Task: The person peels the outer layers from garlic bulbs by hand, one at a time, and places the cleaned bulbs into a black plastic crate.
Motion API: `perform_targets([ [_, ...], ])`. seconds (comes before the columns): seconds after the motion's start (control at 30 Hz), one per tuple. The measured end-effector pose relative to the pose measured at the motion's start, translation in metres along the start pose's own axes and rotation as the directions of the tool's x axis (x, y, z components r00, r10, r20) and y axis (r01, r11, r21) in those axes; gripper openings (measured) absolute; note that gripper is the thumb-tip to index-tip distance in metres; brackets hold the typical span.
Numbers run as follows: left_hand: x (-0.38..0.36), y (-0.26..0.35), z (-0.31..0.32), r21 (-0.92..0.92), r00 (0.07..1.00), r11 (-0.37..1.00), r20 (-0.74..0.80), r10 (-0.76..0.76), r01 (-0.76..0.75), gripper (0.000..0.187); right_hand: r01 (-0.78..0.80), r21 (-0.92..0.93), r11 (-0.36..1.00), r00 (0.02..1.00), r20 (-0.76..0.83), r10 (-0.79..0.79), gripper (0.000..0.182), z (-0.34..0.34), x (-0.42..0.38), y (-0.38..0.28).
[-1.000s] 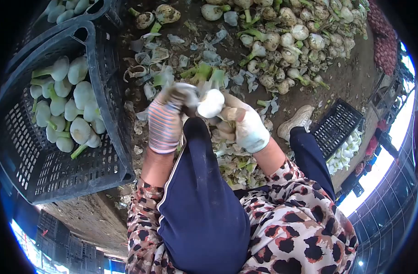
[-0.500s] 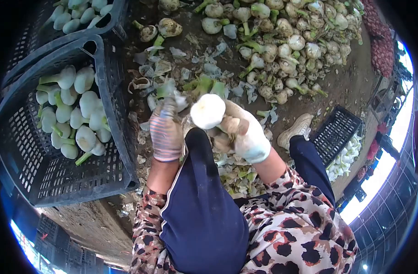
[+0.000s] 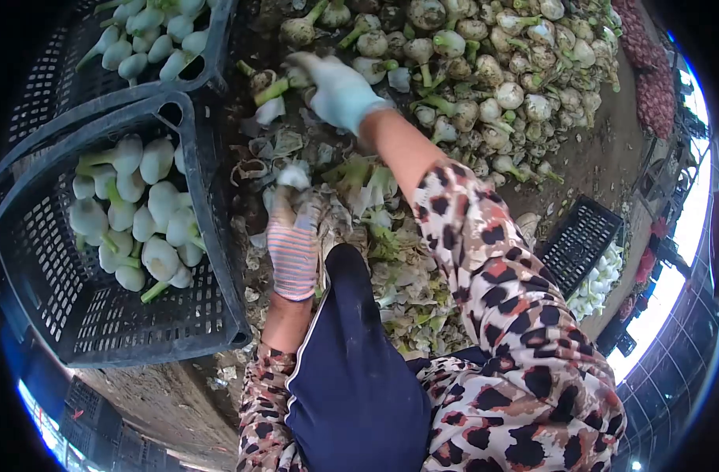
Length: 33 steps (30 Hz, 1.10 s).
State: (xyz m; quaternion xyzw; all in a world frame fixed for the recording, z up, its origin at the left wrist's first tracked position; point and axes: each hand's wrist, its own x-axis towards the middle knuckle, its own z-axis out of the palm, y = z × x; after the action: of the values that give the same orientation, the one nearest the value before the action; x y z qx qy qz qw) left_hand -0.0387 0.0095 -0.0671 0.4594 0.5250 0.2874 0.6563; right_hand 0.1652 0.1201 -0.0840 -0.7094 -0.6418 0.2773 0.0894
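My left hand (image 3: 292,248), in a pink-and-grey striped glove, is closed above the litter near my knee. A small whitish thing (image 3: 294,177) sticks out past its fingertips; its kind cannot be made out. My right hand (image 3: 340,90), in a white and pale blue glove, stretches forward to the ground left of the pile. Its blurred fingers close over an unpeeled garlic bulb (image 3: 299,78), largely hidden, whose green stem (image 3: 272,91) shows beside them. Another dirty bulb (image 3: 260,79) lies against that stem.
A black crate (image 3: 210,212) of cleaned garlic stands at my left, with a second crate (image 3: 218,47) behind it. A large pile of soil-covered garlic (image 3: 509,94) lies ahead. Peelings (image 3: 406,291) cover the ground around my legs. A black basket (image 3: 583,240) sits at the right.
The peeled white bulb is gone from between my hands. My right hand has moved forward and left to an unpeeled bulb; my left hand stays near my knee.
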Motion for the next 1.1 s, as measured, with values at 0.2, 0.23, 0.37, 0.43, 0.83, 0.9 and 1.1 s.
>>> perform_targets([
  [0.2,0.011,0.024,-0.001,-0.41,0.967,0.908,0.255,0.03,0.08,0.093,-0.37,0.912,-0.179,0.926,0.346,-0.152,0.073,-0.006,-0.123,-0.016],
  [0.23,0.006,0.032,0.002,-0.432,0.972,0.898,0.233,0.023,0.082,0.094,-0.316,0.936,-0.153,0.949,0.309,-0.068,0.071,0.007,-0.141,-0.019],
  [0.37,-0.012,0.026,0.009,-0.219,0.983,0.975,0.172,0.058,-0.02,0.097,-0.282,0.823,0.493,0.958,0.215,0.188,0.06,-0.024,-0.176,-0.028],
  [0.43,-0.017,0.028,0.009,0.003,0.955,0.973,0.194,0.224,-0.229,0.098,-0.226,0.864,0.449,0.967,0.145,0.209,0.058,-0.017,-0.184,-0.029],
  [0.83,-0.024,0.047,0.01,0.281,0.89,0.855,0.275,0.363,-0.436,0.093,-0.399,0.911,0.099,0.91,0.381,0.16,0.037,-0.039,-0.192,-0.025],
  [0.9,-0.027,0.047,0.014,0.004,0.95,0.981,0.251,0.185,-0.192,0.084,-0.311,0.937,0.157,0.945,0.288,0.153,0.034,-0.026,-0.196,-0.021],
  [1.1,-0.017,0.033,0.005,-0.589,0.809,0.619,0.573,-0.134,0.52,0.069,-0.245,0.967,0.067,0.943,0.222,0.246,0.028,-0.018,-0.203,-0.028],
])
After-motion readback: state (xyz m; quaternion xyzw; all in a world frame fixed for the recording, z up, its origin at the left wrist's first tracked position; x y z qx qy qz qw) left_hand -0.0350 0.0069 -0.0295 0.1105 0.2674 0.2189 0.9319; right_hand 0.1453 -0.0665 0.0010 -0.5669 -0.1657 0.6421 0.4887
